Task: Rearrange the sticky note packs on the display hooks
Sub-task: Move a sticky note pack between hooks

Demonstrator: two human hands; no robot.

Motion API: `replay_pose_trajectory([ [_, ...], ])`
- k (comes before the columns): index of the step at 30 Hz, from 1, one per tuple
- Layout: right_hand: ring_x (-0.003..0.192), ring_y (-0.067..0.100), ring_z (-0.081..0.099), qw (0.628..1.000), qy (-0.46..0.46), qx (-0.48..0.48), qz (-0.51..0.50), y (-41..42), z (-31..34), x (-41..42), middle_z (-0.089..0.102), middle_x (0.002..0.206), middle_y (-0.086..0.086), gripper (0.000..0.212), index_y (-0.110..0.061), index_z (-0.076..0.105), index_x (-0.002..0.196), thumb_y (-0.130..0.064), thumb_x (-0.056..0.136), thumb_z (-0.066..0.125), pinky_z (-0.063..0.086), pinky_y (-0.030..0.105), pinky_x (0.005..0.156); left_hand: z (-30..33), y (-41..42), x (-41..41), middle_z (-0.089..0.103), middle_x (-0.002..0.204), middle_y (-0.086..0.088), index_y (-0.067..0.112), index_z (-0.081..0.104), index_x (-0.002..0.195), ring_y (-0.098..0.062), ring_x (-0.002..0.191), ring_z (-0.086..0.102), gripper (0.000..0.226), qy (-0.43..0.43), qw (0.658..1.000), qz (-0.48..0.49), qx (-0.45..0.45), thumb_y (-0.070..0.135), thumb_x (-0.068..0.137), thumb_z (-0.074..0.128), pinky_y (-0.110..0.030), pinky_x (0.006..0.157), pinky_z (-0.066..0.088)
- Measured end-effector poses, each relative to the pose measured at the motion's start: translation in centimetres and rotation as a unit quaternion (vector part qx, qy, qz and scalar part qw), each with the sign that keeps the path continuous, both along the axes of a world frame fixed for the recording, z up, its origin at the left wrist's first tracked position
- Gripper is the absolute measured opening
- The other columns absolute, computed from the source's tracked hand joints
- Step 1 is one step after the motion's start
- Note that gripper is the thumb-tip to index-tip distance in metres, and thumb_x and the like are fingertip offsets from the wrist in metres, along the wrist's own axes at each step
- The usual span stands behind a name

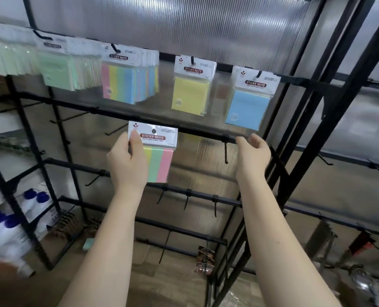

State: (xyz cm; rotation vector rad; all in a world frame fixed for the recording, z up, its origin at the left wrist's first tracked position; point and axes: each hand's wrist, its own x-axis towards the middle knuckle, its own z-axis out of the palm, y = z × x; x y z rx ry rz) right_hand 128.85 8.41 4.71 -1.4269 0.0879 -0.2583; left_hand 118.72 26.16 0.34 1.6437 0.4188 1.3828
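My left hand grips a striped sticky note pack by its left side, thumb on the white header card, in front of the second rail. My right hand is raised at that rail with relaxed fingers beside an empty black hook, holding nothing. On the top rail hang a thick row of striped packs, a single yellow pack and a single blue pack. Further left hang green packs and pale packs.
The black metal rack has several rails with empty hooks below. A translucent ribbed panel backs it. Bottles with blue caps stand on shelves at lower left. Thick black frame posts rise on the right.
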Motion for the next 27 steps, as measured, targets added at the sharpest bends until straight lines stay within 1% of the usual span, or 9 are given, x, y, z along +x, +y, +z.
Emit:
replay_pose_trajectory([
  [6, 0.119, 0.012, 0.052, 0.995, -0.003, -0.088, 0.045, 3.2, -1.5, -2.8, 0.057, 0.131, 0.000, 0.040, -0.013, 0.054, 0.131, -0.014, 0.091, 0.056, 0.038, 0.023, 0.099, 0.7, 4.1, -1.9, 0.052, 0.067, 0.006, -0.002, 0.054, 0.079, -0.015, 0.067, 0.048, 0.044, -0.005, 1.000, -0.016, -0.017, 0.034, 0.097, 0.037, -0.032, 0.062, 0.039],
  [9, 0.122, 0.014, 0.051, 0.987, -0.017, -0.147, 0.069, 6.0, -2.1, -4.2, 0.055, 0.134, 0.001, 0.040, -0.013, 0.053, 0.132, -0.016, 0.092, 0.055, 0.037, 0.026, 0.102, 1.2, 7.1, -3.0, 0.055, 0.062, 0.015, 0.011, 0.052, 0.070, -0.009, 0.062, 0.047, 0.038, 0.010, 0.999, -0.044, -0.025, 0.032, 0.099, 0.039, -0.027, 0.059, 0.038],
  [12, 0.127, 0.015, 0.047, 0.975, -0.036, -0.204, 0.080, 9.3, -2.7, -5.9, 0.052, 0.139, 0.003, 0.044, -0.011, 0.049, 0.136, -0.018, 0.093, 0.054, 0.034, 0.026, 0.104, 1.7, 10.3, -4.2, 0.064, 0.074, 0.001, 0.005, 0.056, 0.078, -0.025, 0.071, 0.057, 0.041, 0.031, 0.995, -0.094, -0.013, 0.038, 0.097, 0.041, -0.037, 0.065, 0.046],
  [14, 0.127, 0.017, 0.047, 0.965, -0.044, -0.246, 0.084, 11.5, -3.3, -7.0, 0.049, 0.142, 0.002, 0.046, -0.013, 0.045, 0.139, -0.018, 0.094, 0.054, 0.035, 0.017, 0.097, 2.1, 12.6, -5.1, 0.059, 0.073, -0.008, 0.000, 0.051, 0.077, -0.025, 0.067, 0.052, 0.044, 0.038, 0.992, -0.121, 0.003, 0.039, 0.097, 0.042, -0.036, 0.062, 0.041],
  [16, 0.117, 0.018, 0.054, 0.956, -0.037, -0.279, 0.079, 13.4, -4.0, -8.2, 0.049, 0.141, 0.002, 0.049, -0.015, 0.041, 0.142, -0.019, 0.095, 0.053, 0.038, 0.003, 0.073, 2.6, 14.7, -5.9, 0.055, 0.071, -0.004, -0.001, 0.050, 0.076, -0.017, 0.067, 0.048, 0.044, 0.042, 0.989, -0.139, 0.016, 0.036, 0.098, 0.043, -0.031, 0.061, 0.037],
  [18, 0.107, 0.015, 0.057, 0.951, -0.023, -0.300, 0.067, 14.9, -4.5, -9.3, 0.051, 0.138, 0.002, 0.051, -0.016, 0.038, 0.145, -0.020, 0.096, 0.052, 0.036, 0.004, 0.061, 3.1, 16.4, -6.6, 0.057, 0.072, -0.002, -0.002, 0.053, 0.078, -0.012, 0.066, 0.048, 0.044, 0.047, 0.986, -0.156, 0.024, 0.035, 0.098, 0.043, -0.029, 0.061, 0.037],
  [21, 0.101, 0.011, 0.057, 0.944, -0.007, -0.327, 0.047, 16.4, -4.9, -10.6, 0.053, 0.137, 0.004, 0.052, -0.015, 0.037, 0.145, -0.020, 0.096, 0.051, 0.032, -0.006, 0.048, 3.7, 18.2, -7.1, 0.056, 0.057, 0.019, 0.012, 0.050, 0.064, 0.004, 0.051, 0.047, 0.039, 0.061, 0.982, -0.178, 0.035, 0.032, 0.098, 0.047, -0.012, 0.053, 0.035],
  [24, 0.101, 0.013, 0.058, 0.933, 0.007, -0.358, 0.037, 17.2, -5.1, -11.3, 0.057, 0.131, 0.004, 0.052, -0.013, 0.037, 0.145, -0.020, 0.095, 0.051, 0.030, -0.008, 0.047, 4.3, 19.0, -7.0, 0.061, 0.056, 0.023, 0.023, 0.053, 0.067, 0.009, 0.051, 0.053, 0.030, 0.076, 0.975, -0.204, 0.033, 0.032, 0.096, 0.052, -0.008, 0.047, 0.036],
  [27, 0.103, 0.016, 0.059, 0.924, 0.009, -0.379, 0.039, 17.6, -4.9, -11.2, 0.059, 0.128, 0.004, 0.053, -0.013, 0.037, 0.145, -0.021, 0.095, 0.051, 0.031, -0.004, 0.046, 4.6, 19.3, -6.5, 0.062, 0.061, 0.013, 0.016, 0.060, 0.073, 0.007, 0.051, 0.053, 0.026, 0.064, 0.971, -0.225, 0.035, 0.030, 0.095, 0.055, -0.012, 0.049, 0.038],
])
